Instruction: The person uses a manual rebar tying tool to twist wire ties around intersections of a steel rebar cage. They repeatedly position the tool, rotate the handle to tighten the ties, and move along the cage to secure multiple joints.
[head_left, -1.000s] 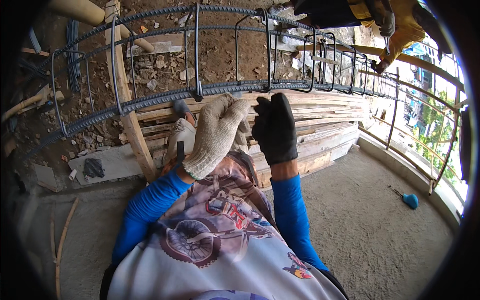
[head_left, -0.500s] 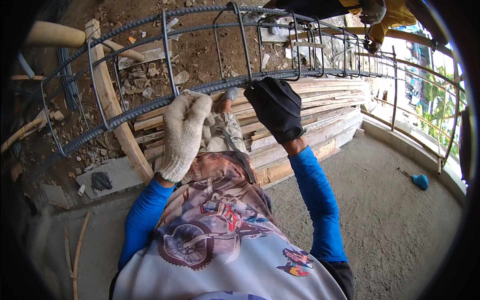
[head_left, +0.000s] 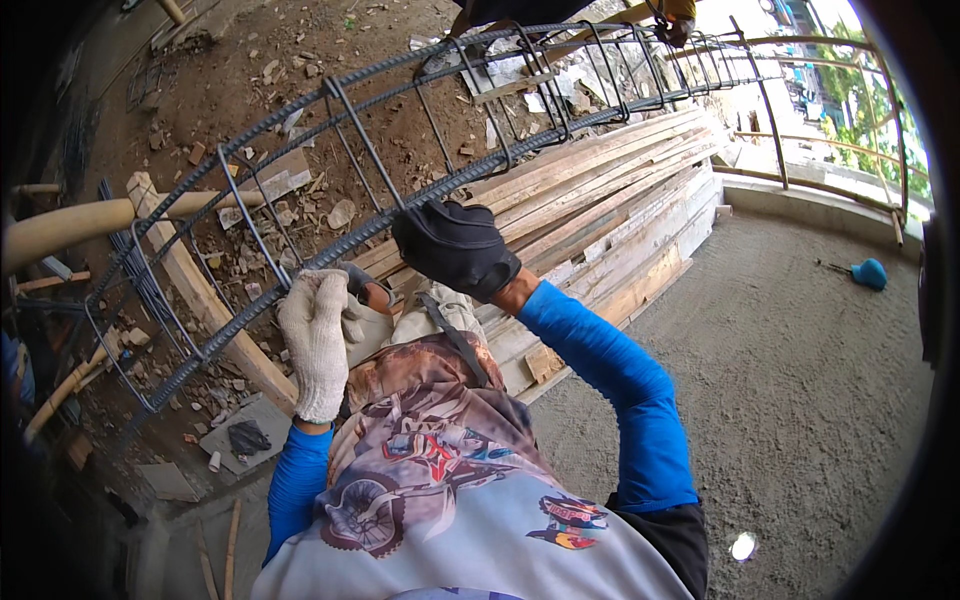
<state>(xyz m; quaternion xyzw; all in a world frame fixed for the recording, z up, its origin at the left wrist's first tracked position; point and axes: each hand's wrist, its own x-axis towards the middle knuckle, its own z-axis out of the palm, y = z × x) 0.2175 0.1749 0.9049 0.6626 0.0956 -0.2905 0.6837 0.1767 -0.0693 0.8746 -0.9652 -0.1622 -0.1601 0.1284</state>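
Working at a rebar cage spanning ahead of the torso. Curling the cream-gloved left hand by the foot of one stirrup; bunching the black-gloved right hand at the next stirrup. Being unable to tell full closure or any held object in either. Having stacked timber planks beside the cage.

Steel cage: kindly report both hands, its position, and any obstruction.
Steel cage slanting across ahead. Left hand curled at it, grip unclear. Right hand farther right along it, likewise. Wooden planks alongside, not visibly blocking.
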